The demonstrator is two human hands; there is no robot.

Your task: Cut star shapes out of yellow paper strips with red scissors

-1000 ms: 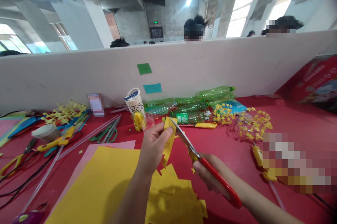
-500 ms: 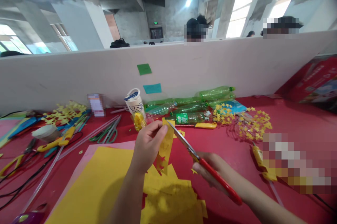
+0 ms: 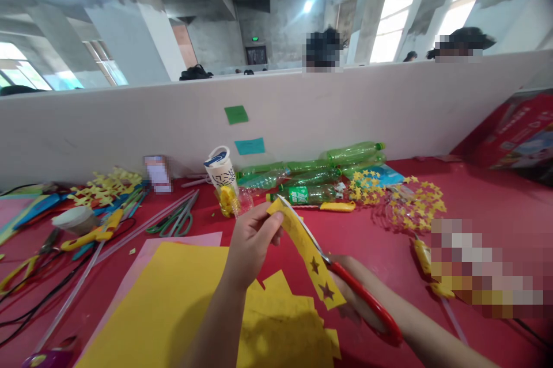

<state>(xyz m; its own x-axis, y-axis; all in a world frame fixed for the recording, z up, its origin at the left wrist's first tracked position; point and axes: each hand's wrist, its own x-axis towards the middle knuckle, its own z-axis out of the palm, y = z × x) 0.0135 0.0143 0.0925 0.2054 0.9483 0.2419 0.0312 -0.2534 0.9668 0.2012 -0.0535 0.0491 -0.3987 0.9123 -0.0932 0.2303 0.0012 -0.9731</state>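
My left hand [image 3: 254, 238] is closed, pinching the upper end of a yellow paper strip [image 3: 305, 241] between thumb and fingers. Two star-shaped holes show near the strip's lower end. My right hand [image 3: 345, 287] grips red-handled scissors [image 3: 363, 302], whose blades lie along the strip's right edge and point up toward my left fingers. The strip hides part of the blades, so I cannot tell how far apart they are. Beneath my hands lie a large yellow sheet [image 3: 151, 299] and a stack of cut yellow pieces [image 3: 280, 327].
Green plastic bottles [image 3: 354, 155] lie by the white partition [image 3: 129, 126], near a patterned cup [image 3: 220, 169]. Yellow stars on wire [image 3: 417, 204] stand at right, beside a yellow glue gun [image 3: 423, 258]. Green-handled scissors [image 3: 177, 221] and a yellow cutter [image 3: 337, 207] rest on the red table [image 3: 389, 310].
The strip has swung from hanging downward to slanting right, its lower end now near my right hand. The scissors have turned a little and now lie along its edge. My left hand shifted slightly right.
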